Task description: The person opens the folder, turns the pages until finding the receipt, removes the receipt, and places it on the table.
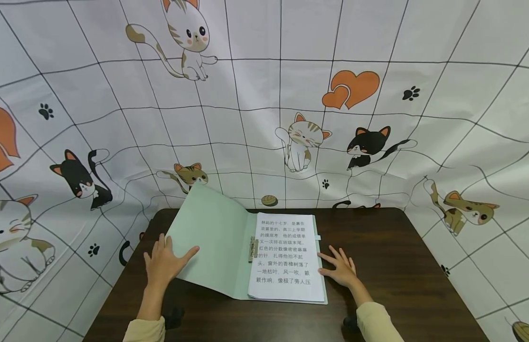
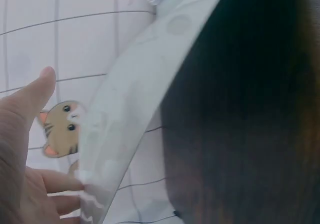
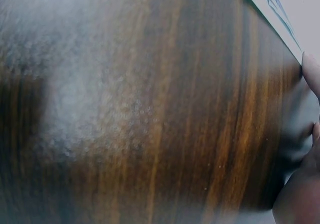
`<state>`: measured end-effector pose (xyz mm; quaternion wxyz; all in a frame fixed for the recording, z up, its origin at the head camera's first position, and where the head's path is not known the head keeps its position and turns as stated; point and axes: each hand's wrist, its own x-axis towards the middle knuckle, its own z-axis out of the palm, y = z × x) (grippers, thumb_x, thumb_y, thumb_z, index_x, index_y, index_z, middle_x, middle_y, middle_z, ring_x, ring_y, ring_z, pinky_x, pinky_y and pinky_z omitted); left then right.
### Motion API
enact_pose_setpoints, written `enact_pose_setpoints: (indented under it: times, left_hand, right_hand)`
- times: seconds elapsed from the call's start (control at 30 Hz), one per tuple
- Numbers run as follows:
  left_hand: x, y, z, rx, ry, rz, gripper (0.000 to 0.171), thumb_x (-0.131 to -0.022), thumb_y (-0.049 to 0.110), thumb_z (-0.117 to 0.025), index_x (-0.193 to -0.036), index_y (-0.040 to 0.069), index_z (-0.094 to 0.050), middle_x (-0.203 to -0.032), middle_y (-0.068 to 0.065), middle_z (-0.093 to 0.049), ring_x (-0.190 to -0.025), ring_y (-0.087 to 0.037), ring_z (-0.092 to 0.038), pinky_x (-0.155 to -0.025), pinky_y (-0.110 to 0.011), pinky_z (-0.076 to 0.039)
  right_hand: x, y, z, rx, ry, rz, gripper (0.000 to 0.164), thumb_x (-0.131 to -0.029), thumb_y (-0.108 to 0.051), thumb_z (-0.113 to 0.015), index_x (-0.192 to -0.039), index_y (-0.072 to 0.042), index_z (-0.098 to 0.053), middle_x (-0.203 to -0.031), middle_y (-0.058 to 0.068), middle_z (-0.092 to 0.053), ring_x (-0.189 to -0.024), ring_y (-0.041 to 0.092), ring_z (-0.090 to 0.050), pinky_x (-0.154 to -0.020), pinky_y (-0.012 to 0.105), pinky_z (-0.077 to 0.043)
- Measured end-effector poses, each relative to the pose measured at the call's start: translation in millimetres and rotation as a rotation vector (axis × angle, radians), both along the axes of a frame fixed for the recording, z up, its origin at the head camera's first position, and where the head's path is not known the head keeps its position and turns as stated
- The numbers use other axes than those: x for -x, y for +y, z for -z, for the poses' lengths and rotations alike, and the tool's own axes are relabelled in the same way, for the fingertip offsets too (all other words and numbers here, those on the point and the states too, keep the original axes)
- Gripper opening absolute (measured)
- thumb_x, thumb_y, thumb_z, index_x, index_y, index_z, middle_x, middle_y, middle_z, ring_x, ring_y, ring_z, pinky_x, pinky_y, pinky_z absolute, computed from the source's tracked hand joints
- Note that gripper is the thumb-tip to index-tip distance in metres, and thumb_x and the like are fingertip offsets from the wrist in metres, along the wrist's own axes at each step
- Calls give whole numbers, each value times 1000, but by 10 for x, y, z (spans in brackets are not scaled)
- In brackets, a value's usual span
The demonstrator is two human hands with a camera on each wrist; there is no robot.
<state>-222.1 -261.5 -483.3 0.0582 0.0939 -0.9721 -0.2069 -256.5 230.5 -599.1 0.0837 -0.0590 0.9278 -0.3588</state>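
Note:
A pale green folder (image 1: 211, 242) lies spread on the table, its front cover raised and tilted to the left. A stack of white printed pages (image 1: 283, 259) sits in its right half, beside a metal clip (image 1: 252, 250) at the spine. My left hand (image 1: 165, 263) is at the outer edge of the cover, thumb spread wide. In the left wrist view, fingertips of the left hand (image 2: 30, 184) meet the edge of the cover (image 2: 130, 98). With spread fingers, my right hand (image 1: 342, 270) touches the right edge of the folder and pages. Only part of it shows in the right wrist view.
The dark wooden table (image 1: 397, 266) extends around the folder on both sides. Behind it hangs a white gridded cloth (image 1: 256, 85) printed with cartoon cats, hearts and paw prints. A small white tab (image 1: 317, 237) sticks out at the folder's right edge.

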Motion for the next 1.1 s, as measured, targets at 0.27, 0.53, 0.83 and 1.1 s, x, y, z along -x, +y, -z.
enact_pose_setpoints:
  times: [0.27,0.53,0.83,1.1]
  left_hand:
    - [4,75,349,-87,-10,-10,117,-80,63,-66,-148,-17,-14,-158,-35,6,-146,-53,9,-103,-79,14]
    - [-24,258,769,-148,-95,-4,112,-78,69,-64,-151,-5,-24,-154,-42,7,-142,-61,12,-97,-83,14]
    - [18,785,990,-125,-6,-52,115,-71,72,-68,-151,-1,-29,-156,-40,1,-143,-60,6,-101,-82,10]
    - [-13,1084,1154,-106,36,-67,121,-66,71,-72,-152,-1,-27,-156,-40,1,-144,-60,4,-102,-82,9]
  right_hand:
    - [-1,13,12,4,0,-10,58,-88,-35,-69,-140,-15,-53,-162,21,-18,-148,50,-1,-112,70,3]
    - [-7,21,16,-15,-18,-19,59,-88,-37,-69,-142,-17,-52,-162,20,-17,-149,49,1,-112,70,3]
    - [17,23,16,-13,21,-4,59,-87,-38,-69,-140,-16,-54,-161,21,-19,-148,50,-2,-112,70,2]
    - [3,6,27,11,-11,8,59,-87,-38,-69,-140,-17,-54,-162,19,-17,-149,47,-1,-113,69,4]
